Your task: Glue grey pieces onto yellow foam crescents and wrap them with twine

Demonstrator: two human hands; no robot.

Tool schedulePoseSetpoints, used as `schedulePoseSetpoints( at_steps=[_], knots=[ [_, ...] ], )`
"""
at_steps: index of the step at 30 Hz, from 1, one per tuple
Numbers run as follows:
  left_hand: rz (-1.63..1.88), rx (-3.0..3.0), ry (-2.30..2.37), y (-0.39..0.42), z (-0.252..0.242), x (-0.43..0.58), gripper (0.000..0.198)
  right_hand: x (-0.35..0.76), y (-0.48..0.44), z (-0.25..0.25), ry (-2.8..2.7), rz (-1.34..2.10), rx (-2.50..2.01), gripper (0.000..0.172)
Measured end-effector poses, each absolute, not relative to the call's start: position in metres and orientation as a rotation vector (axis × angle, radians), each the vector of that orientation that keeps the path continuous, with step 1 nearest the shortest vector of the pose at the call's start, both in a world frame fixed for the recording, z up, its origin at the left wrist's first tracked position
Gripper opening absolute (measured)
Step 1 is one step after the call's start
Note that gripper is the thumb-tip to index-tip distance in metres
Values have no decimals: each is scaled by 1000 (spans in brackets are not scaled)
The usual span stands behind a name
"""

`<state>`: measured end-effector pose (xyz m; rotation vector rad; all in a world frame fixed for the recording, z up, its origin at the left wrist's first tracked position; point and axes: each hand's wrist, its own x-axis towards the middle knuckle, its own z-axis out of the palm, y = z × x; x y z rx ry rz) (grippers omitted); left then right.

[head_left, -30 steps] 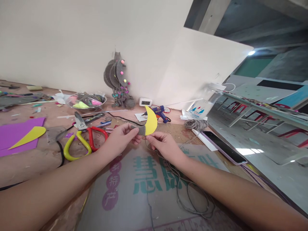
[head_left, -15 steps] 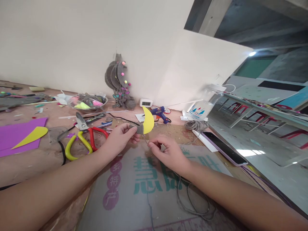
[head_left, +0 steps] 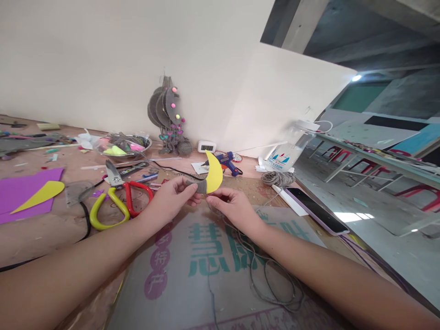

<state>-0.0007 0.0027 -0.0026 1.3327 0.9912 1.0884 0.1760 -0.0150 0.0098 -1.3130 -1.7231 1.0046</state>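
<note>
A yellow crescent moon cutout [head_left: 215,173] stands upright above the mat, its lower left end wrapped in grey cord. My left hand [head_left: 177,195] pinches that wrapped end between thumb and fingers. Close by on the right, my right hand [head_left: 232,206] is closed on the grey cord [head_left: 252,261] just under the crescent; its fingertips partly hide the strand. From there the cord runs down in loose loops over a printed plastic sheet [head_left: 182,293].
Yellow-handled scissors [head_left: 110,211] and red-handled scissors [head_left: 138,197] lie left of my hands. Behind stand a blue glue gun [head_left: 227,162], a white digital clock [head_left: 206,146] and a plastic jug [head_left: 287,149]. A phone [head_left: 318,211] and a cord coil [head_left: 277,178] are at right.
My right hand has moved up and slightly left, closer to the crescent's wrapped part, with the cord. My left hand keeps its hold on the crescent. The view has shifted slightly.
</note>
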Motion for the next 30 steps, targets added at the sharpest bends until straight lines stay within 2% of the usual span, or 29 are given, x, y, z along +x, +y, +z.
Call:
schedulePoseSetpoints(
  at_steps=[8, 18, 25, 28, 30],
  knots=[
    [1067, 1368, 984, 1, -3, 0, 25, 176, -13, 9, -1571, 1170, -1256, 25],
    [1070, 1363, 1013, 2, -3, 0, 25, 177, -14, 7, -1596, 1216, -1223, 23],
    [1106, 1272, 997, 4, -2, -1, 26, 178, -13, 6, -1537, 1271, -1170, 6],
    [1137, 1224, 1026, 5, -2, -1, 27, 180, -14, 6, -1564, 1219, -1141, 3],
    [1159, 1199, 1042, 5, -2, -2, 27, 182, -18, 8, -1686, 1019, -1125, 3]
  ],
)
